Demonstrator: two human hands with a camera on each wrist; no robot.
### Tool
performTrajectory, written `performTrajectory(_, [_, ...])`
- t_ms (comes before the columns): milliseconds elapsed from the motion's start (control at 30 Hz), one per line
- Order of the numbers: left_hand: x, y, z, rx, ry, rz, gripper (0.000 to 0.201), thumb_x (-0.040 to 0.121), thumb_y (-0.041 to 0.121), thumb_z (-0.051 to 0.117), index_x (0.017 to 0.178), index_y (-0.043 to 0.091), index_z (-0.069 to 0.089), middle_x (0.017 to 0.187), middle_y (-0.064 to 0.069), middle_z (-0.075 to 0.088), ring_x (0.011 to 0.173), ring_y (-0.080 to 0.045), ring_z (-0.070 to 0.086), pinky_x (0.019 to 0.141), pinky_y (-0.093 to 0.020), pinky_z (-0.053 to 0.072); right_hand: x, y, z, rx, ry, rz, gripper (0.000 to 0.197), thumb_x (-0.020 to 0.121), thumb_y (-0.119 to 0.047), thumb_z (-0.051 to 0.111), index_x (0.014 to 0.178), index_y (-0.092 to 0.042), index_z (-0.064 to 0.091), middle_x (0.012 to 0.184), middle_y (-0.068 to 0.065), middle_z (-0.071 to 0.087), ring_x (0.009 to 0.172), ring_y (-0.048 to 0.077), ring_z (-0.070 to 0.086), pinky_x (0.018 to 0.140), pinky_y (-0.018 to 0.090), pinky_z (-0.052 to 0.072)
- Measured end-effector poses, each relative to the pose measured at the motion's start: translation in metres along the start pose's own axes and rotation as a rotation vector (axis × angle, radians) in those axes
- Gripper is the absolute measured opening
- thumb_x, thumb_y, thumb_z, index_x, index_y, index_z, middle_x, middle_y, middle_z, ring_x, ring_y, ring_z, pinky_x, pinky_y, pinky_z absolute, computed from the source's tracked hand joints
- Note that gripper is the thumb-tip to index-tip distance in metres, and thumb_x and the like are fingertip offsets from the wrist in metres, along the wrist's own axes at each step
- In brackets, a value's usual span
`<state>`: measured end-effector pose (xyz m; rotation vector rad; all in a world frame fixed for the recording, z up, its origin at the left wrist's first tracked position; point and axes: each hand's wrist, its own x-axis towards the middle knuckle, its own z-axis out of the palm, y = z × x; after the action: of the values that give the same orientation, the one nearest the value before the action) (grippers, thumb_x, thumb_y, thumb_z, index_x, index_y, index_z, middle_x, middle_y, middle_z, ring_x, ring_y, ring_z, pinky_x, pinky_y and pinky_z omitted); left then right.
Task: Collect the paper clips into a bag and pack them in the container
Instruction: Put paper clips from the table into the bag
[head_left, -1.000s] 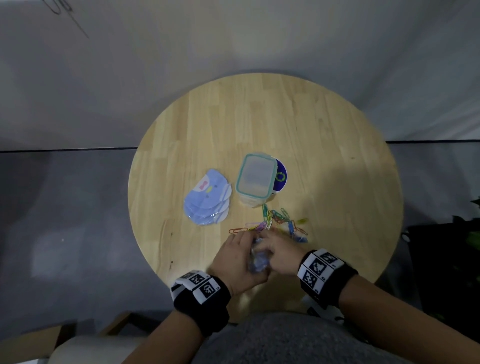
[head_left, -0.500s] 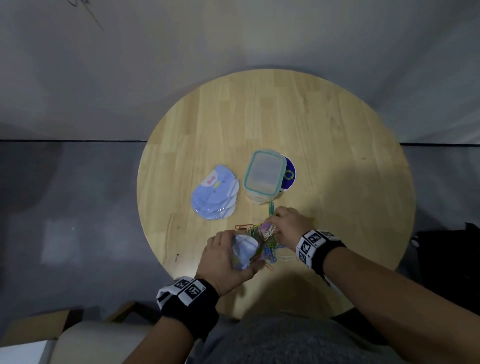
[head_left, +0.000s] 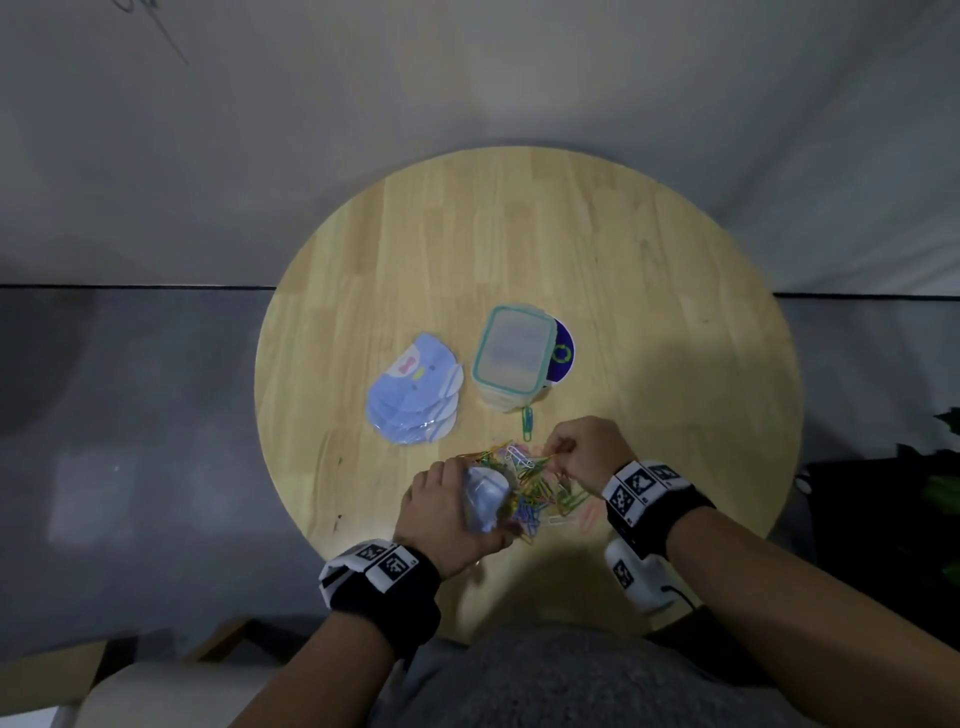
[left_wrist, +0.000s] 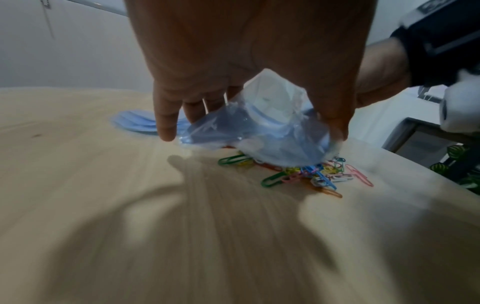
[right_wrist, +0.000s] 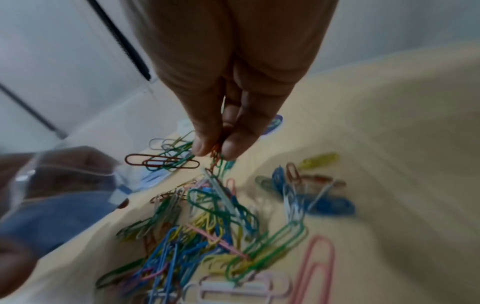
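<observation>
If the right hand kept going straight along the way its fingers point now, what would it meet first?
Probably the heap of paper clips on the wooden table: the right hand, pinching a few clips, points down at it. Depth is unclear.

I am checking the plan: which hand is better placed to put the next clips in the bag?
The right hand: it already pinches clips over the pile. The left hand holds the bag beside it.
</observation>
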<state>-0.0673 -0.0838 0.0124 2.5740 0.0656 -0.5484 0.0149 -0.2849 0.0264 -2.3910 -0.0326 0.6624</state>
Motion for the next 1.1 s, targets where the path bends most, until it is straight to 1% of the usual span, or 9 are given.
performTrajectory(233, [0.018, 0.024, -0.003, 0.124, -0.030, 0.008, 0.093, 0.050, 0.072, 0.066, 0.123, 0.023, 0.036, 0.117, 0.001, 0.048, 0.106, -0.025, 0.046, 0.089, -0.039, 0.042, -0.006, -0.031, -0.020, -0.216, -0.044, -0.189, 0.015, 0.076, 0.000, 0.060, 0.086, -0.003, 0.071, 0.089, 0.016, 0.072, 0.086, 0.031, 0.065, 0.074, 0.029, 0.047])
performTrajectory(400, [0.021, 0.040, -0.005, 0.086, 0.057, 0.051, 0.088, 0.055, 0.069, 0.065, 0.124, 0.022, 0.037, 0.115, 0.001, 0.050, 0.104, -0.025, 0.047, 0.086, -0.038, 0.041, -0.009, -0.055, -0.019, -0.479, -0.065, -0.240, 0.011, 0.083, -0.001, 0.051, 0.088, -0.003, 0.061, 0.092, 0.018, 0.065, 0.089, 0.035, 0.061, 0.068, 0.033, 0.041])
performTrajectory(533, [0.021, 0.048, -0.008, -0.018, 0.085, 0.051, 0.086, 0.051, 0.071, 0.055, 0.119, 0.021, 0.039, 0.110, 0.002, 0.048, 0.100, -0.023, 0.045, 0.080, -0.035, 0.038, -0.013, -0.072, -0.021, -0.304, -0.063, -0.205, 0.015, 0.081, -0.003, 0.054, 0.088, -0.003, 0.068, 0.093, 0.015, 0.068, 0.090, 0.031, 0.061, 0.073, 0.031, 0.046])
performTrajectory(667, [0.020, 0.045, -0.007, -0.087, 0.082, 0.090, 0.085, 0.054, 0.073, 0.060, 0.117, 0.020, 0.038, 0.109, 0.003, 0.045, 0.098, -0.020, 0.042, 0.077, -0.034, 0.038, -0.015, -0.077, -0.026, 0.066, 0.018, -0.137, 0.017, 0.071, 0.007, 0.056, 0.074, -0.003, 0.069, 0.066, 0.005, 0.064, 0.062, 0.012, 0.057, 0.058, 0.020, 0.041])
performTrajectory(767, [0.020, 0.045, -0.001, -0.214, 0.121, 0.096, 0.081, 0.054, 0.062, 0.069, 0.115, 0.016, 0.041, 0.106, 0.001, 0.047, 0.097, -0.022, 0.044, 0.078, -0.036, 0.041, -0.015, -0.072, -0.021, 0.218, -0.007, -0.049, 0.020, 0.066, 0.006, 0.065, 0.063, -0.014, 0.064, 0.053, -0.007, 0.058, 0.043, -0.001, 0.053, 0.050, 0.013, 0.042])
performTrajectory(833, [0.019, 0.046, 0.002, -0.297, 0.146, 0.070, 0.076, 0.054, 0.053, 0.077, 0.110, 0.014, 0.042, 0.103, 0.000, 0.047, 0.096, -0.022, 0.044, 0.076, -0.036, 0.041, -0.014, -0.067, -0.017, 0.275, -0.046, -0.021, 0.019, 0.070, 0.001, 0.069, 0.065, -0.017, 0.065, 0.058, -0.004, 0.063, 0.051, 0.001, 0.058, 0.058, 0.019, 0.048])
performTrajectory(933, [0.018, 0.043, 0.004, -0.386, 0.156, 0.022, 0.075, 0.052, 0.050, 0.082, 0.105, 0.015, 0.042, 0.100, -0.002, 0.047, 0.094, -0.020, 0.045, 0.072, -0.032, 0.039, -0.016, -0.063, -0.016, 0.266, -0.125, -0.056, 0.015, 0.083, -0.003, 0.058, 0.087, -0.010, 0.070, 0.079, 0.005, 0.070, 0.077, 0.019, 0.067, 0.074, 0.029, 0.054])
performTrajectory(1033, [0.018, 0.037, 0.006, -0.438, 0.133, 0.005, 0.072, 0.051, 0.051, 0.080, 0.102, 0.021, 0.039, 0.100, -0.001, 0.049, 0.095, -0.019, 0.048, 0.074, -0.033, 0.044, -0.020, -0.064, -0.023, 0.214, -0.104, -0.161, 0.023, 0.083, 0.002, 0.050, 0.095, -0.009, 0.066, 0.080, 0.009, 0.070, 0.076, 0.020, 0.067, 0.070, 0.025, 0.053])
performTrajectory(1100, [0.020, 0.033, 0.008, -0.466, 0.128, 0.000, 0.068, 0.050, 0.052, 0.078, 0.098, 0.024, 0.038, 0.098, 0.000, 0.052, 0.092, -0.020, 0.052, 0.073, -0.038, 0.049, -0.021, -0.065, -0.029, 0.210, -0.021, -0.233, 0.020, 0.083, 0.002, 0.052, 0.093, -0.009, 0.064, 0.072, 0.002, 0.064, 0.069, 0.018, 0.064, 0.064, 0.023, 0.051])
